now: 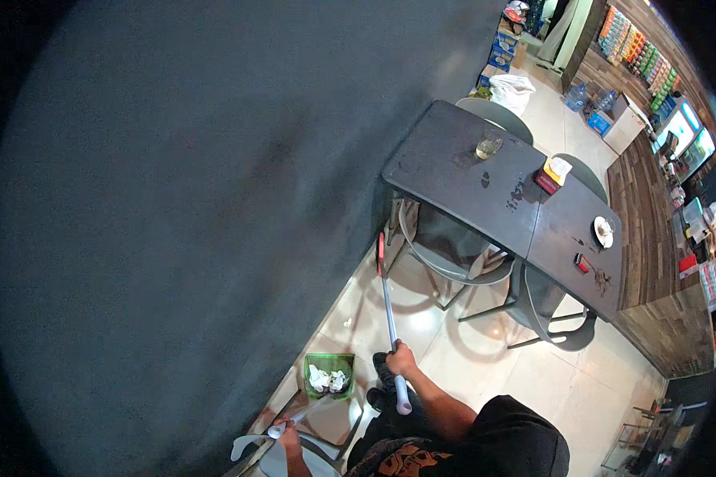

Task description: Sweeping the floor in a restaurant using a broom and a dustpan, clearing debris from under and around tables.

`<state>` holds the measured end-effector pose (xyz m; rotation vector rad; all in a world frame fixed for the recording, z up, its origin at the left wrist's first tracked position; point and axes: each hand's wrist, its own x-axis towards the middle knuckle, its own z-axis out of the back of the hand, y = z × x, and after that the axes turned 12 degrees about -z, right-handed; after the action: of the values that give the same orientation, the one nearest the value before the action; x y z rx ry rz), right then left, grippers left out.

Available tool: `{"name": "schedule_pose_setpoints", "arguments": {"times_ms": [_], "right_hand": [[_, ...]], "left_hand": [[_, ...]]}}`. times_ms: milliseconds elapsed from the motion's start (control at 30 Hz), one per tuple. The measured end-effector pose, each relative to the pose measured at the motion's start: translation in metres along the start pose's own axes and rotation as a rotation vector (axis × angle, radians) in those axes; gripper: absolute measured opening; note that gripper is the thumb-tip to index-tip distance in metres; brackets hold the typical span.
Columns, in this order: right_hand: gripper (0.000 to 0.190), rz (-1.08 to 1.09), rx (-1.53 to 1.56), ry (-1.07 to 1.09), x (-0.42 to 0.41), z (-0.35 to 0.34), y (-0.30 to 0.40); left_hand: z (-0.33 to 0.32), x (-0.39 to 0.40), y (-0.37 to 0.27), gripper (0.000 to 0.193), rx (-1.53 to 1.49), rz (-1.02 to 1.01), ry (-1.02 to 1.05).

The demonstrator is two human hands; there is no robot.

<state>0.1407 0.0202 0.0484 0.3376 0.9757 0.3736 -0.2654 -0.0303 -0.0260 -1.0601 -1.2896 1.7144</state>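
Note:
My right hand (pixel 401 359) is closed around the pale handle of a broom (pixel 389 307), whose red head rests by the foot of the dark wall, near a chair under the table. At the lower left, my left hand (pixel 287 434) grips the light handle of a long-handled green dustpan (pixel 329 359). Crumpled white tissues (pixel 328 379) and some dark debris lie in the pan, which is on the tiled floor beside the wall. A small white scrap (pixel 348 322) lies on the floor between the dustpan and the broom head.
A dark table (pixel 453 167) with spills holds a glass (pixel 488 146), a tissue box (pixel 552 175) and a small white plate (pixel 603 232). Grey chairs (pixel 561 310) stand around it, and another chair (pixel 310 456) is by my left hand. A wood-panelled counter (pixel 644 238) runs along the right.

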Motion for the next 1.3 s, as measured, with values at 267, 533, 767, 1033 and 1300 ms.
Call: {"name": "schedule_pose_setpoints", "arguments": {"times_ms": [267, 533, 767, 1033, 1300], "right_hand": [[0.039, 0.001, -0.118, -0.061, 0.071, 0.001, 0.008], [0.036, 0.017, -0.221, -0.035, 0.087, 0.001, 0.011], [0.034, -0.026, 0.113, 0.221, 0.029, 0.052, -0.016], [0.043, 0.056, -0.228, 0.031, 0.064, 0.021, 0.016], [0.045, 0.129, -0.790, 0.010, 0.047, -0.020, -0.004]], "left_hand": [[0.018, -0.003, 0.017, 0.020, 0.016, 0.061, 0.030], [0.026, 0.001, 0.045, 0.024, -0.062, -0.039, 0.023], [0.036, 0.006, 0.050, 0.025, -0.030, 0.074, -0.004], [0.023, -0.009, 0.025, 0.025, -0.144, 0.137, -0.013], [0.027, -0.014, 0.038, 0.027, -0.016, -0.032, 0.092]]}}
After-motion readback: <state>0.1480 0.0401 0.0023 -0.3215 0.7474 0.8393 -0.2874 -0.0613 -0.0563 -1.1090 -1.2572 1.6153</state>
